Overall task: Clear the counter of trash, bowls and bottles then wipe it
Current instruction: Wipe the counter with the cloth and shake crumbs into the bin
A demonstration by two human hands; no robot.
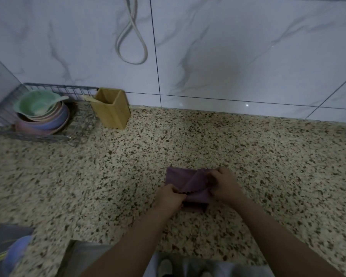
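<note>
Purple cloth (185, 185) pinched between left hand (169, 198) and right hand (226, 183).

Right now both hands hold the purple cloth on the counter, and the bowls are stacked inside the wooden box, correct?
Not quite. In the head view the bowls sit in the wire rack, beside the wooden box. Both hands, left and right, do hold the purple cloth on the counter.

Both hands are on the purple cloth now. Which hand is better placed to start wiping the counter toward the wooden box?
Probably the left hand. It pinches the cloth's near edge on the side facing the wooden box, with bare counter between them. The right hand grips the far side and would have to cross over.
</note>
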